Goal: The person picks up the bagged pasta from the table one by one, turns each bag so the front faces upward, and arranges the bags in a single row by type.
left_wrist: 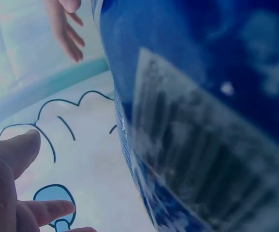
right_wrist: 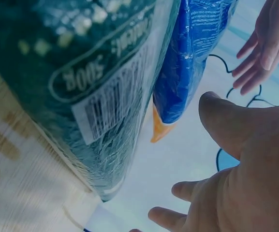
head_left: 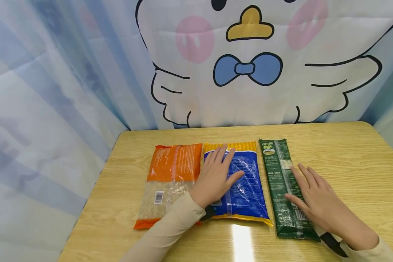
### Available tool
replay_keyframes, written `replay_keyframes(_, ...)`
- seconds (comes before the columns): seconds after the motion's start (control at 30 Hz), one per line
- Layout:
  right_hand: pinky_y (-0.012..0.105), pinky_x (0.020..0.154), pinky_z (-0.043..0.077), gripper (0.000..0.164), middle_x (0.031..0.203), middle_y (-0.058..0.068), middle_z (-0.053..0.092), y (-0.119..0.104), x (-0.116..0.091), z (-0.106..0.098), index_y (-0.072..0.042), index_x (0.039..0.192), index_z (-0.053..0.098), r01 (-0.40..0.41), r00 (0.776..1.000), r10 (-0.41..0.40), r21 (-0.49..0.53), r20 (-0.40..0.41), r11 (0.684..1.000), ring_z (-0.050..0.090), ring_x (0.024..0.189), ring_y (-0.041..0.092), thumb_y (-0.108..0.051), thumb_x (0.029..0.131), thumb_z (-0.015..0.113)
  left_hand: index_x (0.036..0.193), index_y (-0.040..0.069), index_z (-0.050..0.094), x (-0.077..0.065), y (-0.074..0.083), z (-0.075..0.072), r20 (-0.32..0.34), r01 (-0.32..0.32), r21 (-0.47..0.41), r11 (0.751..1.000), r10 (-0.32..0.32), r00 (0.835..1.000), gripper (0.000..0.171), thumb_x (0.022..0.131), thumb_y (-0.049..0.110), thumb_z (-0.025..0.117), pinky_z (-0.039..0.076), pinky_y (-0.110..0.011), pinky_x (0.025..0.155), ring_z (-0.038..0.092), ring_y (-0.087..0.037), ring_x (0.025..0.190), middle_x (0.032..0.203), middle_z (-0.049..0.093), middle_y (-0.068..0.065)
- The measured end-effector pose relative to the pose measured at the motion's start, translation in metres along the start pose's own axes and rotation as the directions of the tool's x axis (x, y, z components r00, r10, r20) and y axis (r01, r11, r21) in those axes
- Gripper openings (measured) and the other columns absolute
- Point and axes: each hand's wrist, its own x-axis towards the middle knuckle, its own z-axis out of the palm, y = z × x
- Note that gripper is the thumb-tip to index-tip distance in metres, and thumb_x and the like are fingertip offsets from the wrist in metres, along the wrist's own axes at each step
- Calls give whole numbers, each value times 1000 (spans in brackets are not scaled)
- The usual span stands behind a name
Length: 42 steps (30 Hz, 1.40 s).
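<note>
Three packets lie side by side on the wooden table. My left hand (head_left: 213,178), fingers straight and thumb out to the side, is over the left part of the blue bag with yellow ends (head_left: 245,182). In the left wrist view, the bag's barcode (left_wrist: 187,145) fills much of the frame. My right hand (head_left: 321,203) has its fingers extended over the right edge of the green spaghetti packet (head_left: 278,189). In the right wrist view, my right thumb (right_wrist: 226,116) stands apart from the green packet's printed face. Neither hand grips anything.
To the left lies an orange bag (head_left: 175,163) with a see-through lower half showing pale contents, partly covered by my left forearm. The wooden table (head_left: 357,163) ends at a curtain (head_left: 249,102) with a cartoon figure; more curtain (head_left: 36,145) hangs along the left.
</note>
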Motion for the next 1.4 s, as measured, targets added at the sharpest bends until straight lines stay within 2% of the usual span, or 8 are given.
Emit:
replay_keyframes(0.17,73,103,27,85,155,34,22,2,0,0,-2,157,13,7,1000,-7,8,-17,1000,24,137,58,-47,99,56,158,14,27,10,6,-1,30,-9,2,1000,9,999,72,102,58,37,20,-49,123,22,-30,151,163,24,-13)
replay_keyframes(0.37,73,101,29,86,153,36,24,3,0,0,0,157,14,8,1000,-8,7,-21,1000,27,134,59,-47,98,57,157,14,29,25,11,1,26,-27,-13,1000,27,999,69,103,55,40,23,-47,122,27,-28,149,162,28,-12)
replay_keyframes(0.67,72,101,30,86,150,38,25,3,1,-2,1,157,10,5,1000,-6,58,2,998,30,130,60,-44,100,57,156,14,31,43,22,5,51,6,-110,994,-1,999,65,103,50,44,25,-42,122,32,-24,147,159,35,-11)
replay_keyframes(0.9,74,100,28,88,151,39,21,4,2,-3,4,156,8,-43,998,37,121,53,992,25,131,62,-45,100,55,156,17,32,53,34,5,90,20,-132,991,-8,996,63,103,48,47,33,-41,118,36,-23,145,158,36,-9)
replay_keyframes(1.03,77,97,27,88,151,41,19,4,2,-2,6,155,9,-89,993,75,163,90,983,23,130,64,-46,101,53,154,19,36,60,42,7,91,45,-148,988,-32,995,60,103,48,48,42,-38,111,46,-22,138,153,44,-7)
replay_keyframes(1.13,78,97,25,86,150,42,18,5,2,-2,7,155,9,-111,991,91,202,102,973,21,130,65,-46,102,52,151,18,41,68,47,8,76,87,-179,980,-74,994,57,103,47,49,51,-34,101,55,-19,127,147,50,-6)
replay_keyframes(1.23,77,96,25,86,150,42,19,6,3,-2,8,155,9,-122,990,102,224,99,967,21,130,65,-45,102,52,149,16,44,76,52,8,65,121,-223,967,-109,992,55,103,45,50,54,-31,93,59,-18,120,143,53,-6)
replay_keyframes(1.4,77,93,30,86,145,43,25,8,2,-3,11,153,13,-145,987,124,234,101,961,26,127,65,-44,101,54,149,15,45,86,59,11,97,155,-307,939,-131,987,55,102,43,52,53,-31,95,59,-19,122,145,52,-7)
